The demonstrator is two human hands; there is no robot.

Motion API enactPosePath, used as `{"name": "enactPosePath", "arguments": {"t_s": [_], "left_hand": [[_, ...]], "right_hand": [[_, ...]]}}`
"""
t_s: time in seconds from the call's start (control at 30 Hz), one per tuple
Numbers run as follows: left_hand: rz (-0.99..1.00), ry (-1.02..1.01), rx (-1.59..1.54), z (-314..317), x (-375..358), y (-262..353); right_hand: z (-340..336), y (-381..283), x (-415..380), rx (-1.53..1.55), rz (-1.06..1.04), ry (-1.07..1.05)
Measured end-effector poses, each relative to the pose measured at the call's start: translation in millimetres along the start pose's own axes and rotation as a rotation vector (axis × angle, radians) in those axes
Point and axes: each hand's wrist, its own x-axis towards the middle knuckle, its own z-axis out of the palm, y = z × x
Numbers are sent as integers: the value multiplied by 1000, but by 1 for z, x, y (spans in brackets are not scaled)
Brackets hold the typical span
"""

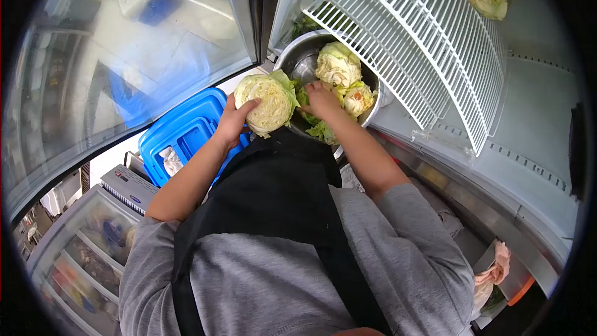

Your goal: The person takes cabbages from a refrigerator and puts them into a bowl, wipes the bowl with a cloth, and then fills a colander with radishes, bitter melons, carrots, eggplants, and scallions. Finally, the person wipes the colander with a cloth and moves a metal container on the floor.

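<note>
A cabbage (268, 104) with a pale, flat, cut-looking face turned up is held just beside the rim of a metal bowl (303, 67). The left hand (230, 122) grips it from one side, thumb over the cut face and the other fingers mostly hidden beneath. Because that hold is one-sided, the cabbage could roll off the fingers, and loose outer leaves could tear away.

The right hand (323, 101) is inside the bowl, among green leaves (322, 130); its fingertips are covered, so I cannot tell whether they grasp anything. Close by lie a pale cabbage head (337, 64) and a smaller piece (358, 99) with a brownish spot. A hard push there might tip the bowl or nudge a piece over its rim.

A blue plastic container (151, 143) stands below the left forearm; a dropped cabbage could land in it. White wire racks (429, 43) overhang the bowl's far side, where a raised hand could knock them.
</note>
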Motion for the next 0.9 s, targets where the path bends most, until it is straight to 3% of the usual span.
{"name": "enactPosePath", "arguments": {"t_s": [0.17, 0.23, 0.3, 0.37, 0.4, 0.43, 0.5, 0.57, 0.63, 0.7, 0.73, 0.77, 0.8, 0.83, 0.9], "left_hand": [[24, 59, -38, 5, -15, 4], [18, 55, -28, 1, -18, 2], [14, 26, -19, -3, -21, 6], [-79, 6, -54, 3, -27, 17], [-80, -1, -50, 6, -25, 18], [0, -30, -43, 10, -20, 20], [81, -72, -32, 20, -6, 20], [323, -59, 220, 33, 17, 19], [369, -72, 251, 52, 30, 27], [523, 177, 729, 76, 40, 35], [522, 168, 729, 86, 47, 36], [661, 177, 798, 96, 53, 36], [800, 187, 866, 104, 60, 35], [799, 181, 866, 108, 69, 32], [741, 179, 918, 116, 88, 26]], "right_hand": [[37, -9, 54, -219, -92, -111], [53, -12, 62, -298, 61, -133], [58, -17, 61, -405, 35, -68], [48, -24, 64, -543, 8, -369], [51, -23, 55, -403, 60, -316], [52, -21, 45, -261, 104, -258], [54, -17, 14, -311, 31, -128], [55, -13, -14, -364, -40, 0], [47, -6, -28, -394, -70, 58], [37, 1, -39, -372, -63, 56], [50, 4, -33, -429, -78, 266], [60, 13, -28, -429, -71, 263], [47, 8, -26, -379, -40, 120], [36, 3, -23, -329, -10, -23], [16, 1, -19, -354, 6, -57]]}}
